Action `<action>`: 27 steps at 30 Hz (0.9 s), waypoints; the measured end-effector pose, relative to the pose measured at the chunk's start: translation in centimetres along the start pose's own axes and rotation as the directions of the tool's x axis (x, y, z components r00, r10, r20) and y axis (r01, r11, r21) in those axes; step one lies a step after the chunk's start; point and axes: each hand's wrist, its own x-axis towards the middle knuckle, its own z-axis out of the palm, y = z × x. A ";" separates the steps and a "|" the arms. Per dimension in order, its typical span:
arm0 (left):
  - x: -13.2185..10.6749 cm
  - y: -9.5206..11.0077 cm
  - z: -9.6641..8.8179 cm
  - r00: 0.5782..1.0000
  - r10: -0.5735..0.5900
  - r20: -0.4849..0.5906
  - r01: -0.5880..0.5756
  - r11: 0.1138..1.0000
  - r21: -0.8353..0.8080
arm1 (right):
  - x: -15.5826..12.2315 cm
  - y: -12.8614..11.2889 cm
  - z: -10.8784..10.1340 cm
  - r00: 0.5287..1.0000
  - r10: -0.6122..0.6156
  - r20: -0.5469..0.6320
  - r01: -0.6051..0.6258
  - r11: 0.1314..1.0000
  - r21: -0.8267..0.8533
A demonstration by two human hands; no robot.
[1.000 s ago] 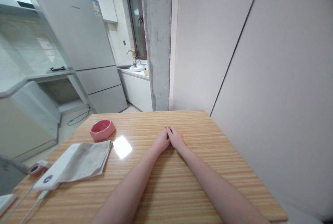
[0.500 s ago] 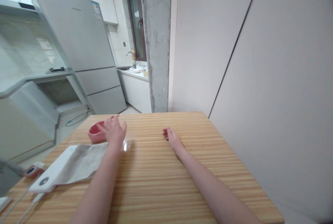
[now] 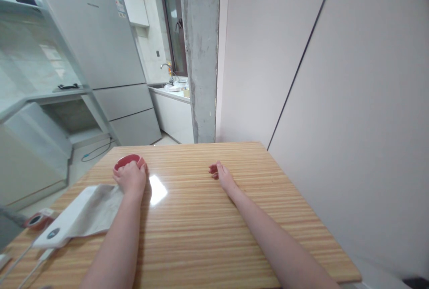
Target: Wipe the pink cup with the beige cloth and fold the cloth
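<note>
A pink bowl (image 3: pixel 124 160) stands near the table's far left corner. My left hand (image 3: pixel 130 176) is closed around its near side, covering much of the outer wall. The fingertips are partly hidden. My right hand (image 3: pixel 222 174) lies on its side on the wooden table (image 3: pixel 194 217), thumb up and fingers loosely curled and apart, with nothing in it. Beside my left forearm a grey cloth (image 3: pixel 98 210) is draped over a flat white device (image 3: pixel 72 215).
Cables (image 3: pixel 27 257) run from the white device off the left edge. A roll of tape (image 3: pixel 36 221) sits behind it. Beyond the table stand a fridge (image 3: pixel 90 38), a sink counter (image 3: pixel 170 96) and a concrete pillar (image 3: pixel 201 56). A pale wall (image 3: pixel 351 101) rises along the right.
My left hand has come down and left from above the table onto the bowl and closed on its near side. The right hand has hardly moved. The view has shifted slightly.
</note>
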 end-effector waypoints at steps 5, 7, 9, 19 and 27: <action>-1.0 2.4 0.4 0.947 0.321 -0.010 -0.317 0.930 -0.185 | 0.5 0.3 -0.2 0.993 -0.044 -0.112 0.044 0.999 -0.002; -2.3 4.7 0.4 0.866 0.498 -0.037 -0.482 0.814 -0.324 | 0.6 0.3 -0.4 0.987 -0.099 -0.128 0.090 0.993 -0.072; -4.1 7.3 0.1 0.775 0.628 -0.071 -0.582 0.666 -0.466 | 0.5 0.3 -0.5 0.974 -0.194 -0.116 0.176 0.973 -0.152; -10.5 13.0 -2.3 0.575 0.806 -0.141 -0.589 0.288 -0.755 | -0.3 -0.1 0.0 0.923 -0.385 -0.013 0.374 0.903 -0.213; -10.4 12.7 -2.1 0.547 0.828 -0.125 -0.618 0.299 -0.727 | -0.5 -0.3 0.0 0.938 -0.345 0.004 0.337 0.914 -0.227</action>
